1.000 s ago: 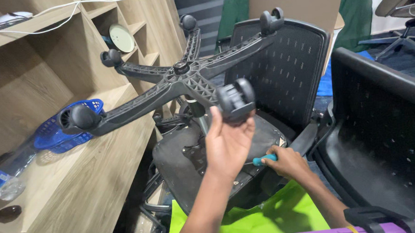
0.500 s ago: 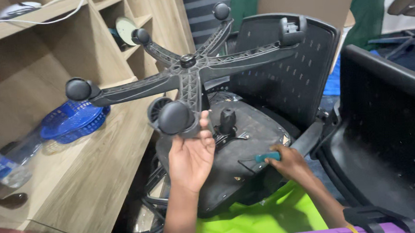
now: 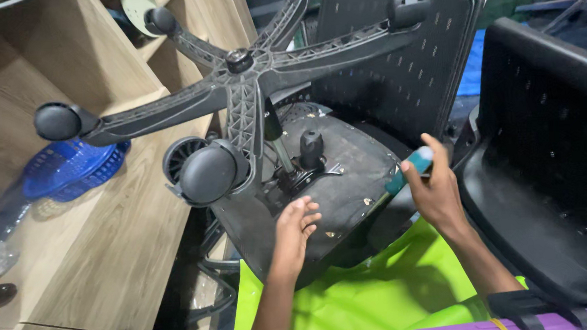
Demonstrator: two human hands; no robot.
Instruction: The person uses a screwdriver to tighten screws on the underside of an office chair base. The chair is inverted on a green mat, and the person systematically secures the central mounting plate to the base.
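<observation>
My left hand [image 3: 295, 226] rests open-fingered on the upturned seat [image 3: 338, 183], just below the base [image 3: 249, 87], whose column runs up and away from it. My right hand [image 3: 435, 188] grips a teal-handled tool [image 3: 407, 171] at the seat's right edge. A wooden shelf [image 3: 103, 228] stands left.

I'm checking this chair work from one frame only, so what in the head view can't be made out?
- Tool in the right hand: only its teal handle shows; the fingers cover the tip.
- Star base: its far arm is cut off by the top edge.
- Gas column: where it joins the seat underside is hidden by the mechanism.
- Left hand: whether it touches the seat underside is unclear.
</observation>
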